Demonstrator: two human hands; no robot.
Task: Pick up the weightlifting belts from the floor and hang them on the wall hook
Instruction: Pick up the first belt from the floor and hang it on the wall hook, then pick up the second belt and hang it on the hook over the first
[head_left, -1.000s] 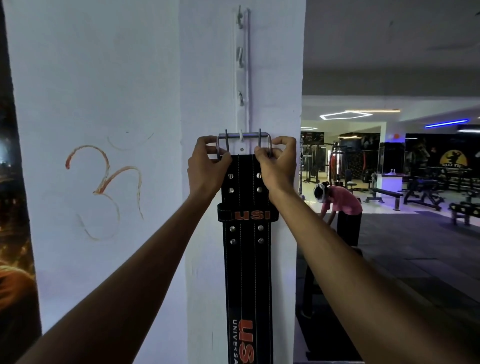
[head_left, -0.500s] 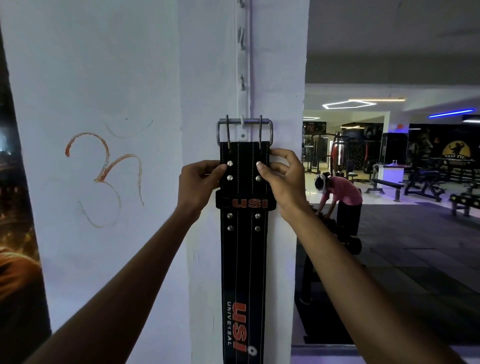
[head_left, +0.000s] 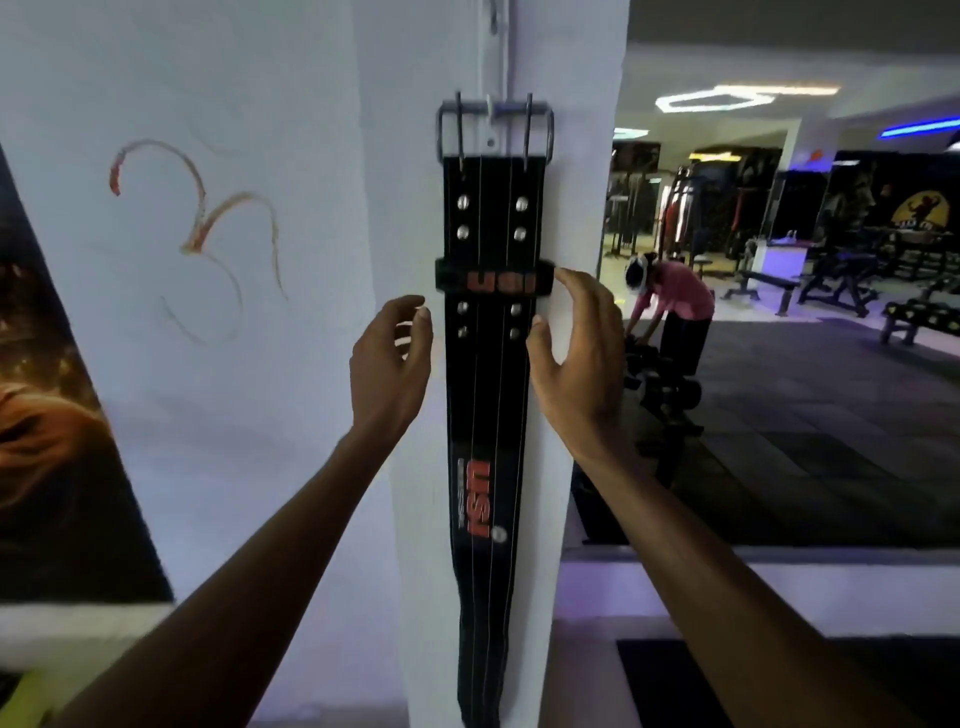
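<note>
up close, black belt (head_left: 488, 384) hanging by its buckle (head_left: 494, 127) from the wall hook (head_left: 491, 111), left hand (head_left: 390, 364) loosely open beside it, right hand (head_left: 574, 353) open, seemingly brushing its edge

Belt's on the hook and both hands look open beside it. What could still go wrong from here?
1. The belt hangs from a single small wall hook by its buckle bar; a nudge could lift it off.
2. The right hand sits very near the belt's edge and the left hand is close, so pulling away carelessly might snag it.
3. The long tail hangs free and could swing.
</note>
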